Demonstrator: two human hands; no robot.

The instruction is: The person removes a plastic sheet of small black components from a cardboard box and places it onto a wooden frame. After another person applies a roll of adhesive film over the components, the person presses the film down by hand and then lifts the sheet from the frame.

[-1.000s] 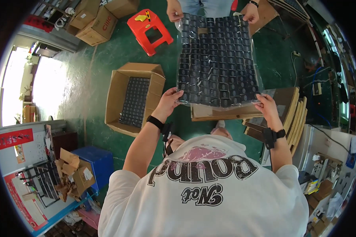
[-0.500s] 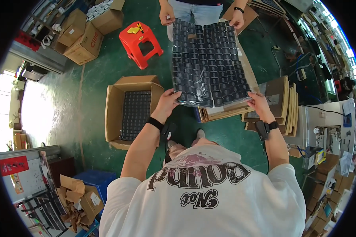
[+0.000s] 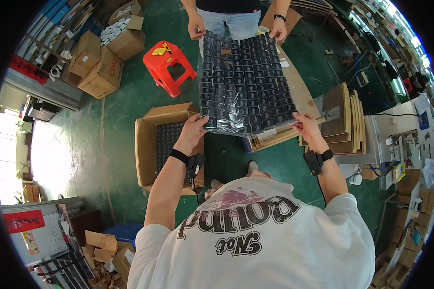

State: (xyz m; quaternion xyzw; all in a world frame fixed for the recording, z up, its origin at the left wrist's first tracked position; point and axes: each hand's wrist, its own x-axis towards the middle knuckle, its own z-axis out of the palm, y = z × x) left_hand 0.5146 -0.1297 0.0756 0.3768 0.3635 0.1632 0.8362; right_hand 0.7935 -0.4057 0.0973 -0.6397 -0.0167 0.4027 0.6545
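Note:
A wide sheet of small black packets (image 3: 246,84) in rows, under shiny clear plastic, is stretched between me and a co-worker. My left hand (image 3: 192,131) pinches its near left corner, and my right hand (image 3: 307,128) grips the near right corner. Across from me, the co-worker's hands (image 3: 196,26) hold the two far corners. Below and left of the sheet, an open cardboard box (image 3: 146,153) stands on the floor with more rows of black packets (image 3: 167,144) inside; my left forearm covers part of it.
A red stool (image 3: 171,67) with a yellow-and-black tool on top stands ahead to the left. Cartons (image 3: 101,72) are stacked farther left. Flat boards (image 3: 345,123) lean at my right beside a grey cabinet (image 3: 395,123). Torn cardboard (image 3: 103,248) lies at the lower left.
The sheet, held at all its corners, has shifted left, toward the box side. My hands and the co-worker's have moved left with it. The view has tilted slightly.

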